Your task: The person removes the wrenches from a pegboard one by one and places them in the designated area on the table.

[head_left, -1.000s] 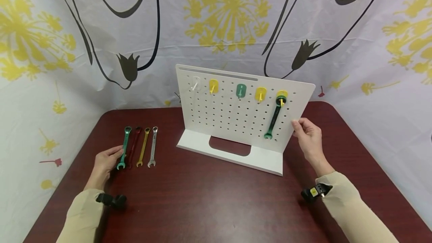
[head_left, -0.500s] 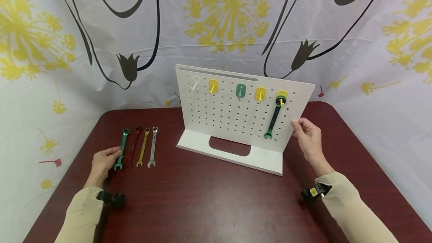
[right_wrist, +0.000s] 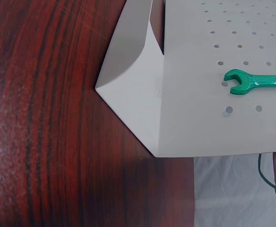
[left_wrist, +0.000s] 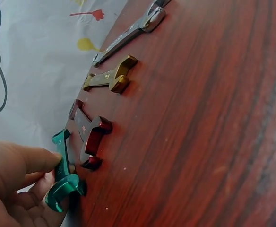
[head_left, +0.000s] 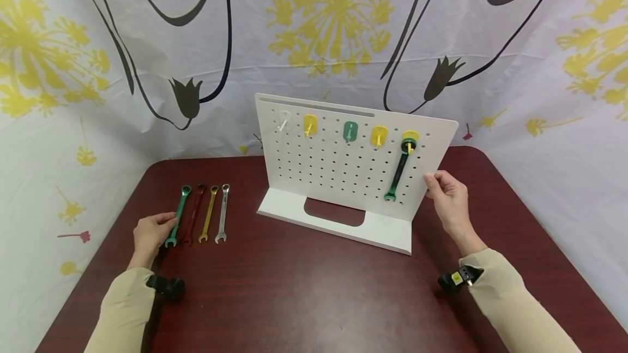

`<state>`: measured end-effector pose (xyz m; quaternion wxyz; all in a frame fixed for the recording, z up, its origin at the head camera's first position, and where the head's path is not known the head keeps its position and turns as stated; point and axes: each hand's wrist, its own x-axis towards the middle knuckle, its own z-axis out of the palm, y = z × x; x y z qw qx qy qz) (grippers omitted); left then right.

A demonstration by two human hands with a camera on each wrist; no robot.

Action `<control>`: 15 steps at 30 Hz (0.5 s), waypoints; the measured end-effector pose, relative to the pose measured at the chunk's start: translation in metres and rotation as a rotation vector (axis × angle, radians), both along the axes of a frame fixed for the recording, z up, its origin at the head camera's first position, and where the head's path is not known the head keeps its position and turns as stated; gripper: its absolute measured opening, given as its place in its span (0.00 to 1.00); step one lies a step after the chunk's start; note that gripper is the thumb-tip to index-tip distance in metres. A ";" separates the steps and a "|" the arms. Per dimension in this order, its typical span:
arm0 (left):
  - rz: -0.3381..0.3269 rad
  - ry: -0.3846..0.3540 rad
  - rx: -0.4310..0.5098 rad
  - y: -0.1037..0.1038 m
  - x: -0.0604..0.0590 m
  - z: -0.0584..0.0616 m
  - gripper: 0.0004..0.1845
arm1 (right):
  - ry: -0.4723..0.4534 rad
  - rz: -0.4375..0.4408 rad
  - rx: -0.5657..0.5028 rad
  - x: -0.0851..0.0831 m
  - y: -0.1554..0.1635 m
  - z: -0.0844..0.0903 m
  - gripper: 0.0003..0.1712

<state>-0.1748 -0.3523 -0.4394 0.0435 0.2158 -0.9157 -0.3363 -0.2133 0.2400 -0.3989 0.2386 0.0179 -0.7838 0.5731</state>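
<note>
My left hand (head_left: 151,234) pinches a green combination wrench (head_left: 181,204) between thumb and fingers at the table's left side. In the left wrist view its open-ended jaw (left_wrist: 64,189) faces the camera. Beside it lie a red wrench (head_left: 194,214), a gold wrench (head_left: 208,214) and a silver wrench (head_left: 223,214) in a row. My right hand (head_left: 450,199) grips the right edge of a white pegboard (head_left: 338,192), thumb in front. Another green wrench (head_left: 398,175) hangs by its ring end from the rightmost yellow hook (head_left: 411,150).
Left of the hanging wrench, the board carries a yellow hook (head_left: 379,136), a green hook (head_left: 350,131), another yellow hook (head_left: 310,125) and a clear white hook (head_left: 284,121). The board's base (head_left: 387,236) rests on the dark red table (head_left: 294,298). Patterned cloth (head_left: 324,80) hangs behind.
The left hand and its green wrench have shifted slightly left, widening the gap to the red wrench. The right hand stays on the board's edge.
</note>
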 end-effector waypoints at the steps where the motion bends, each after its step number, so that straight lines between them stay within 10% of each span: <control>1: 0.005 -0.002 -0.011 0.000 0.000 0.000 0.19 | 0.000 0.002 -0.001 0.000 0.000 0.000 0.11; 15: 0.025 0.014 -0.043 0.003 0.000 0.001 0.18 | 0.014 -0.012 0.030 0.002 -0.001 -0.001 0.13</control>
